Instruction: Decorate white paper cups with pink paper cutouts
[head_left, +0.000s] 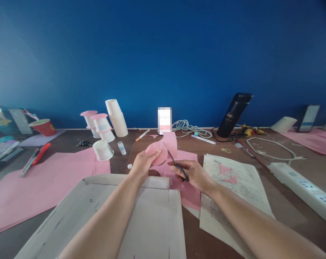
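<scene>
My left hand (143, 164) pinches a rounded piece of pink paper (158, 153) and holds it up above the table. My right hand (193, 174) is closed on the handles of small black scissors (176, 164), whose blades point up and left into the pink paper's edge. A strip of the same pink paper (170, 142) rises behind the blades. Under both hands lies a larger pink sheet (188, 192). A shallow grey cardboard tray (103, 212) sits directly under my forearms.
White paper cups (103, 149), some with pink lids, stand at the back left beside a glue stick (121, 147). A big pink sheet (39, 183) covers the left. Printed pages (233, 187), a power strip (303, 187), cables and a black flask (234, 114) lie to the right.
</scene>
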A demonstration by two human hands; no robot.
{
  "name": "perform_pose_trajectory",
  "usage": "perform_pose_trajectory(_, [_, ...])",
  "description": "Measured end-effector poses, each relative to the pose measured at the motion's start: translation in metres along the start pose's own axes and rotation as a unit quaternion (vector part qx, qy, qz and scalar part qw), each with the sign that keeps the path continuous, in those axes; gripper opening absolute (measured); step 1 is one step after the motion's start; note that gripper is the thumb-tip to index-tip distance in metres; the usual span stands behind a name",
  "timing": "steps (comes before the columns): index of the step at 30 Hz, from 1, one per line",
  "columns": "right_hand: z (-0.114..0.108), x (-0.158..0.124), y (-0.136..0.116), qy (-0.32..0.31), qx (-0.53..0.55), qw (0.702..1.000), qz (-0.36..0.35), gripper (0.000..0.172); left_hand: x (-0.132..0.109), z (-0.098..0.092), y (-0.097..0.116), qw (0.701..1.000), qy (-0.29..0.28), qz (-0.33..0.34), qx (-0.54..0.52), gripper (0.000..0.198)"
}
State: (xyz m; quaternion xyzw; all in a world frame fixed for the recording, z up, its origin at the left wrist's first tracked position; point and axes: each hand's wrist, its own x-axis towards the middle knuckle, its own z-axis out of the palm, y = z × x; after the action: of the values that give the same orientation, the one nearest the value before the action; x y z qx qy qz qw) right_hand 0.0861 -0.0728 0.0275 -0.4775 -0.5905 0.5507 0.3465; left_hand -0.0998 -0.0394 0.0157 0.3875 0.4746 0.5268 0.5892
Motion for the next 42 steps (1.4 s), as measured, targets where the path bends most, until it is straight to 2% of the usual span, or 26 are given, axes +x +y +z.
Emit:
perform_pose_trajectory(5, [-0.0016, 0.0001, -0.0008, -0.005, -0.005, 1.000, 0.000, 0.057, -0.0032, 0.0014, 0.0034, 1.000, 0.006, -0.005, 0.023, 0.056])
perform_pose_trajectory(11, [-0.0016, 0.0007, -0.0004, -0.003, 0.003, 1.000, 0.005, 0.061, -0.0041, 0.0004, 0.0053, 0.999, -0.025, -0.006, 0.046, 0.049])
perform_pose_trajectory(22, [-0.0005, -0.0009, -0.0005, -0.001, 0.007, 1.000, -0.007, 0.059, -0.0069, 0.0012, 0.0090, 0.998, -0.036, -0.045, 0.025, 0.050])
perform_pose_trajectory(28, [-0.0022, 0.0001, 0.0020, -0.003, -0.011, 1.000, -0.017, 0.056, -0.0047, -0.0002, 0.0066, 0.999, -0.041, -0.028, 0.016, 0.049])
perform_pose_trajectory(42, [-0.0020, -0.0017, -0.0029, -0.004, -0.003, 1.000, -0.004, 0.057, -0.0063, 0.0007, 0.0102, 0.999, -0.035, -0.038, 0.005, 0.046])
